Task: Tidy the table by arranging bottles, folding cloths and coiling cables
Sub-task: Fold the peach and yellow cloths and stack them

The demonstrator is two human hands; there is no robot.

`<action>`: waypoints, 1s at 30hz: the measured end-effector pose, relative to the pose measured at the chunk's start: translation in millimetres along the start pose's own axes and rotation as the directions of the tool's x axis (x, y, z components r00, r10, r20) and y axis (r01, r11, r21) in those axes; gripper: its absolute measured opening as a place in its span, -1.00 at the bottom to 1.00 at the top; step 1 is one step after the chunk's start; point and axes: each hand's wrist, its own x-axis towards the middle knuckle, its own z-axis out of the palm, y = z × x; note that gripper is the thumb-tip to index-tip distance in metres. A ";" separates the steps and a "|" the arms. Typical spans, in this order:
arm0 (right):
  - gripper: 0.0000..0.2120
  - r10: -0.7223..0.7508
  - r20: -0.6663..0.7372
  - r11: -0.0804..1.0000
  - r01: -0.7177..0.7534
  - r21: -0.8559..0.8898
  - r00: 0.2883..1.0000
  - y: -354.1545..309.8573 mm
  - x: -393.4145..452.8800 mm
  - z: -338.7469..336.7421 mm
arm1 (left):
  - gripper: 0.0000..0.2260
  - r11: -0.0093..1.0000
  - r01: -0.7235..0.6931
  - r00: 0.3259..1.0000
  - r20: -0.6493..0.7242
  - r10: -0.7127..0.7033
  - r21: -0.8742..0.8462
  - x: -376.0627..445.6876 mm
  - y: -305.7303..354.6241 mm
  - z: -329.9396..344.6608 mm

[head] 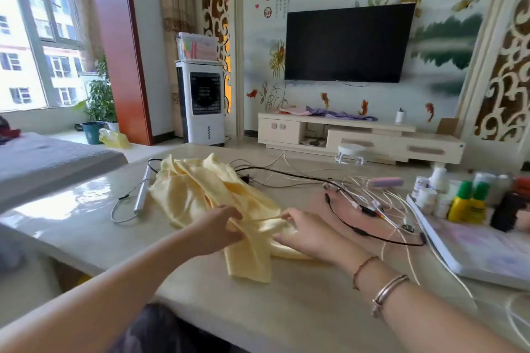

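Observation:
A crumpled pale yellow cloth [200, 189] lies on the beige table [286, 304]. My left hand [218, 231] grips a fold of the cloth near its front part. My right hand [304, 233] pinches an edge of the same cloth just to the right. A tangle of black and white cables [370, 209] spreads over the table to the right of the cloth. Several bottles, among them two yellow ones with green caps [467, 205], stand at the right edge.
A silver pen-like device [142, 192] with a thin cord lies left of the cloth. A white tray or board [481, 255] sits at the right under the bottles. A pink cylinder [385, 182] lies among the cables. A TV stand and fan stand beyond.

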 end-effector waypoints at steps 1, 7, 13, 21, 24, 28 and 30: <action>-0.47 0.018 -0.014 1.000 -0.018 -0.019 1.000 -3.3 4.8 8.0 | -0.61 1.000 -0.013 1.000 0.028 0.013 0.014 -4.3 -6.7 1.7; -0.60 0.078 -0.157 0.991 -0.094 -0.095 0.985 -1.3 26.7 27.5 | -0.72 0.997 -0.033 0.995 -0.093 0.040 0.076 -7.6 -20.1 9.9; -0.62 0.081 -0.218 0.996 -0.070 0.055 0.973 -13.7 29.7 33.4 | -0.92 0.994 -0.058 0.949 -0.315 0.027 -0.089 -4.8 -7.7 9.6; -0.77 -0.082 -0.066 0.912 0.101 0.398 0.994 -16.2 0.3 -0.1 | -0.66 0.933 -0.304 0.880 -0.432 0.198 -0.191 7.0 26.5 6.4; -0.75 -0.073 -0.212 0.932 0.143 0.334 0.974 -7.7 -17.2 -30.5 | -0.65 0.873 -0.368 0.897 -0.369 0.243 -0.320 9.1 51.7 4.7; -0.67 -0.013 -0.310 0.955 0.104 0.279 0.951 9.4 -37.4 -69.7 | -0.75 0.787 -0.450 0.884 -0.338 0.323 -0.423 11.6 88.5 3.3; -0.68 0.004 -0.340 0.958 0.093 0.270 0.940 15.5 -49.1 -88.6 | -0.81 0.786 -0.466 0.875 -0.342 0.342 -0.407 11.3 106.4 1.0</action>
